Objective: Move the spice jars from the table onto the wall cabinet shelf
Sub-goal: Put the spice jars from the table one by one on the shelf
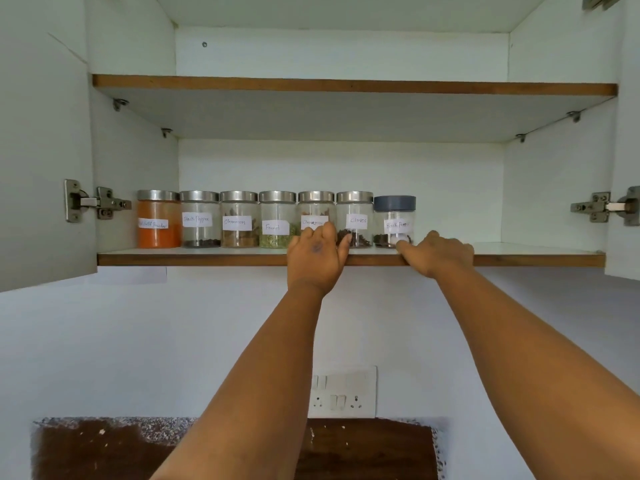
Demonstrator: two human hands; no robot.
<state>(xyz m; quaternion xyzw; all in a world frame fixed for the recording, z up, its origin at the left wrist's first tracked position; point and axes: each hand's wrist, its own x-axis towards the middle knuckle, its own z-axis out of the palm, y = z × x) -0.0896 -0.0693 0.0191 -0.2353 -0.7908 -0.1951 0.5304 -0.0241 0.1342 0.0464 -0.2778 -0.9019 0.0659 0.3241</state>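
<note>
Several glass spice jars stand in a row on the lower cabinet shelf (pixel 207 259). Most have steel lids: an orange powder jar (pixel 158 220), black pepper (pixel 200 220), cinnamon (pixel 239 221), fennel (pixel 278 221), a second cinnamon jar (pixel 316 213) and cloves (pixel 355 216). The rightmost jar (pixel 394 220) has a grey lid. My left hand (pixel 317 258) holds the bottom of the second cinnamon jar, fingers on its front and thumb between it and the cloves jar. My right hand (pixel 440 252) rests on the shelf edge, its thumb touching the grey-lidded jar's base.
Both cabinet doors hang open, left (pixel 41 168) and right (pixel 627 133). The upper shelf (pixel 346 85) shows only its underside. The lower shelf is bare right of the jars. A switch and socket plate (pixel 343 393) sits on the wall, with a dark counter (pixel 104 452) below.
</note>
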